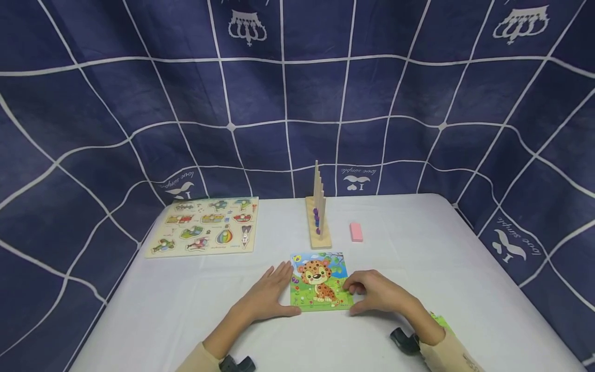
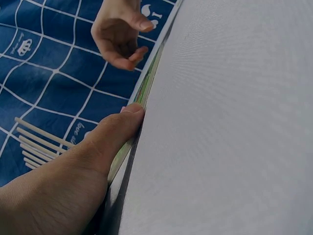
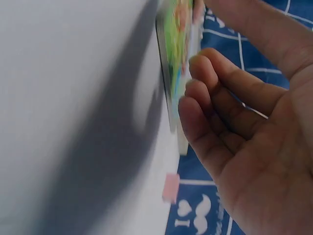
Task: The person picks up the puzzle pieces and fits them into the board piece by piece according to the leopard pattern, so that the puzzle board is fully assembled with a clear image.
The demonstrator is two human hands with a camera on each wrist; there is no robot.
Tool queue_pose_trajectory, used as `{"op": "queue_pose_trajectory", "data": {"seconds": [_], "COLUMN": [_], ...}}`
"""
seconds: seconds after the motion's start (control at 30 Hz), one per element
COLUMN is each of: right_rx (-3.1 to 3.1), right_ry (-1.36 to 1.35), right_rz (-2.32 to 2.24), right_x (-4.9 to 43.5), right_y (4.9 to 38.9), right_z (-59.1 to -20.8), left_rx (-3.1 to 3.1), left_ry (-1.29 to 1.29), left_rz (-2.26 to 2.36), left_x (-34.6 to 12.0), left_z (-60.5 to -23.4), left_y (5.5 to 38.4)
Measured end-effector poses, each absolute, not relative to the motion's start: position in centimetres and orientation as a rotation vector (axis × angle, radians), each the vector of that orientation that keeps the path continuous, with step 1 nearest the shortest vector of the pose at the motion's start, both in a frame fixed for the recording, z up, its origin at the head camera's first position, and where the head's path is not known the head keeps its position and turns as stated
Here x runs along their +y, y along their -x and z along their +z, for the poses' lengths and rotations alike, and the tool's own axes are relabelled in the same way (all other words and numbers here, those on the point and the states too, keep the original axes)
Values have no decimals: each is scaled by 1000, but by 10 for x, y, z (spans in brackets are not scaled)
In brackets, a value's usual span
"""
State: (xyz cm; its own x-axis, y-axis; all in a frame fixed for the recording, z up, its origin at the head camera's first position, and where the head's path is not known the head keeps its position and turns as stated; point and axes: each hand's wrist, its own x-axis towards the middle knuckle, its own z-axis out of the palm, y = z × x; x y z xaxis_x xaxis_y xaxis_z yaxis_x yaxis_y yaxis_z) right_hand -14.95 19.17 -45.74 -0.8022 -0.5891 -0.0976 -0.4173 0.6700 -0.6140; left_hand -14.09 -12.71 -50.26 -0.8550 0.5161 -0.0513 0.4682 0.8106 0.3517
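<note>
A square jigsaw puzzle (image 1: pixel 321 281) with a spotted leopard cub on grass lies flat on the white table, its picture facing up. At its left side rests my left hand (image 1: pixel 270 294), fingers extended along the upper left edge and thumb at the lower left corner. In the left wrist view the left thumb (image 2: pixel 117 132) lies against the puzzle's edge. My right hand (image 1: pixel 376 293) hovers by the right edge with fingers loosely bent and nothing between them. The right wrist view shows this hand's fingertips (image 3: pixel 188 110) close beside the puzzle, the palm bare.
Beyond the puzzle stands a wooden peg stand (image 1: pixel 319 227) with purple and blue beads. A pink block (image 1: pixel 356 232) lies right of it. A wooden vehicle peg board (image 1: pixel 204 227) is at the back left. Something green (image 1: pixel 441 322) shows partly behind the right forearm.
</note>
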Motion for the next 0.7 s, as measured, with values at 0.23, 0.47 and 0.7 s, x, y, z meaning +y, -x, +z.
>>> {"op": "queue_pose_trajectory", "data": {"seconds": [0.23, 0.47, 0.7], "right_rx": [2589, 2597, 2595], "right_ry": [760, 742, 704], "right_rz": [-825, -843, -822], "right_x": [221, 252, 279], "right_y": [146, 139, 129], "right_z": [-453, -452, -445], "left_rx": [2845, 2862, 2860], "left_ry": [-786, -800, -790], "left_rz": [506, 485, 499], "left_x": [-127, -127, -127], "left_z": [-503, -504, -503], "left_y": [141, 141, 141]}}
